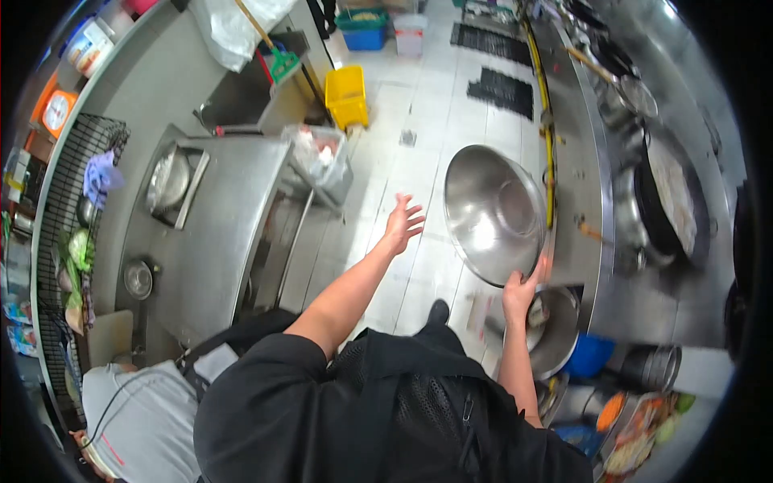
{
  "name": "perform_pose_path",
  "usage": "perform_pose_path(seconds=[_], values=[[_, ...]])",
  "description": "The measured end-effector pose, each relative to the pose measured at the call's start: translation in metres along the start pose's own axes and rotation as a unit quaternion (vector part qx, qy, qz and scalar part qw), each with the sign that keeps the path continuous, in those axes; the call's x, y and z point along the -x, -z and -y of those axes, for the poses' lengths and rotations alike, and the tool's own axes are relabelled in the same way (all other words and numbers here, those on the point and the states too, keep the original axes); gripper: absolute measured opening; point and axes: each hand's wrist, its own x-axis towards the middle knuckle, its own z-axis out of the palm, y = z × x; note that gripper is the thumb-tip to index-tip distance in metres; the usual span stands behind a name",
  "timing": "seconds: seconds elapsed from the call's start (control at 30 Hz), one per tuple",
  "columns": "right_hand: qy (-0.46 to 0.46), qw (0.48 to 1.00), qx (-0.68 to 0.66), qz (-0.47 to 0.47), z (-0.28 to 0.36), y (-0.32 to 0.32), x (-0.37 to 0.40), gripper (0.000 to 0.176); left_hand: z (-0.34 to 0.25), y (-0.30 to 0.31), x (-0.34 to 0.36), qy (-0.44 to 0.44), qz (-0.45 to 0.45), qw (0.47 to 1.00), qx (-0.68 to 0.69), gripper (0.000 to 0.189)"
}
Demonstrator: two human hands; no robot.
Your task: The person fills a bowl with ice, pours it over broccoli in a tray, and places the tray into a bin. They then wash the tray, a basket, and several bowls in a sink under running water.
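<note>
A large stainless steel mixing bowl (483, 193) hangs tilted over the tiled floor, its hollow inside facing me. My right hand (521, 296) grips the lower rim of this bowl, with the thumb on the near side. Some of the right fingers are hidden behind the rim. To the left of the bowl, my left hand (403, 225) is stretched forward with fingers apart, touching nothing. Just below and right of my right hand stands another big metal bowl (555, 346) with something pale inside.
A steel worktable (217, 209) runs along the left, with a bin of bagged waste (322, 161) beyond it. A yellow bucket (346, 97) stands farther off. On the right, a stove counter carries a large wok (676, 193). A person in a grey shirt (145, 419) is close at lower left.
</note>
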Motion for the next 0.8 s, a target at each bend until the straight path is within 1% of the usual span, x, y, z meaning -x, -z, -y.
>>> perform_pose_path(seconds=[0.03, 0.07, 0.1, 0.13, 0.17, 0.2, 0.23, 0.27, 0.33, 0.37, 0.4, 0.43, 0.47, 0.5, 0.53, 0.57, 0.6, 0.63, 0.67, 0.7, 0.73, 0.77, 0.8], values=[[0.091, 0.995, 0.012, 0.031, 0.018, -0.015, -0.032, 0.063, -0.013, 0.008, -0.035, -0.036, -0.042, 0.997, 0.056, 0.083], [0.182, 0.981, 0.024, 0.06, 0.032, -0.034, -0.065, 0.063, -0.031, 0.018, -0.067, -0.05, -0.083, 0.988, 0.123, 0.085], [0.255, 0.959, 0.099, 0.068, 0.035, -0.056, -0.094, 0.062, -0.051, 0.031, -0.093, -0.06, -0.121, 0.972, 0.19, 0.087], [0.321, 0.928, 0.175, 0.072, 0.037, -0.078, -0.122, 0.062, -0.075, 0.04, -0.116, -0.084, -0.143, 0.961, 0.222, 0.095], [0.405, 0.884, 0.21, 0.101, 0.044, -0.1, -0.149, 0.057, -0.097, 0.053, -0.139, -0.121, -0.143, 0.951, 0.246, 0.094], [0.464, 0.845, 0.218, 0.15, 0.047, -0.124, -0.18, 0.056, -0.127, 0.053, -0.146, -0.164, -0.125, 0.943, 0.263, 0.095], [0.466, 0.828, 0.221, 0.218, 0.055, -0.151, -0.203, 0.056, -0.158, 0.052, -0.152, -0.206, -0.104, 0.932, 0.28, 0.096], [0.474, 0.818, 0.177, 0.273, 0.058, -0.183, -0.227, 0.059, -0.161, 0.104, -0.218, -0.276, -0.07, 0.858, 0.428, 0.096], [0.44, 0.839, 0.1, 0.305, 0.066, -0.245, -0.277, 0.062, -0.22, 0.086, -0.168, -0.278, -0.027, 0.91, 0.305, 0.094], [0.446, 0.836, 0.091, 0.306, 0.07, -0.28, -0.302, 0.062, -0.239, 0.107, -0.172, -0.279, -0.053, 0.916, 0.284, 0.092], [0.473, 0.82, 0.119, 0.298, 0.072, -0.313, -0.329, 0.063, -0.257, 0.128, -0.176, -0.279, -0.08, 0.92, 0.263, 0.09], [0.498, 0.803, 0.15, 0.291, 0.071, -0.342, -0.357, 0.063, -0.277, 0.135, -0.17, -0.245, -0.152, 0.92, 0.264, 0.089], [0.5, 0.8, 0.15, 0.295, 0.068, -0.368, -0.386, 0.063, -0.283, 0.159, -0.174, -0.235, -0.207, 0.929, 0.196, 0.087], [0.496, 0.786, 0.218, 0.297, 0.064, -0.395, -0.415, 0.063, -0.283, 0.185, -0.179, -0.192, -0.293, 0.93, 0.11, 0.084], [0.49, 0.769, 0.283, 0.296, 0.06, -0.423, -0.444, 0.063, -0.271, 0.227, -0.196, -0.15, -0.345, 0.926, 0.033, 0.08], [0.493, 0.768, 0.282, 0.297, 0.052, -0.445, -0.472, 0.063, -0.252, 0.255, -0.208, -0.124, -0.424, 0.897, -0.03, 0.063], [0.441, 0.746, 0.38, 0.324, 0.038, -0.462, -0.503, 0.062, -0.217, 0.313, -0.225, -0.113, -0.382, 0.914, -0.072, 0.039], [0.379, 0.715, 0.474, 0.347, 0.019, -0.475, -0.531, 0.061, -0.195, 0.318, -0.233, -0.088, -0.453, 0.878, -0.125, 0.03], [0.35, 0.71, 0.506, 0.343, -0.024, -0.483, -0.558, 0.062, -0.158, 0.345, -0.242, -0.031, -0.442, 0.866, -0.231, 0.033], [0.329, 0.701, 0.537, 0.334, -0.06, -0.487, -0.589, 0.063, -0.09, 0.39, -0.256, -0.069, -0.38, 0.653, -0.651, 0.037], [0.267, 0.684, 0.579, 0.355, -0.07, -0.476, -0.608, 0.051, -0.063, 0.369, -0.244, 0.045, -0.325, 0.662, -0.674, 0.037], [0.154, 0.66, 0.623, 0.391, -0.068, -0.458, -0.62, 0.049, -0.062, 0.345, -0.246, 0.137, -0.302, 0.72, -0.61, 0.038], [0.201, 0.663, 0.602, 0.398, -0.106, -0.433, -0.643, 0.043, -0.069, 0.324, -0.252, 0.215, -0.288, 0.76, -0.542, 0.038]])
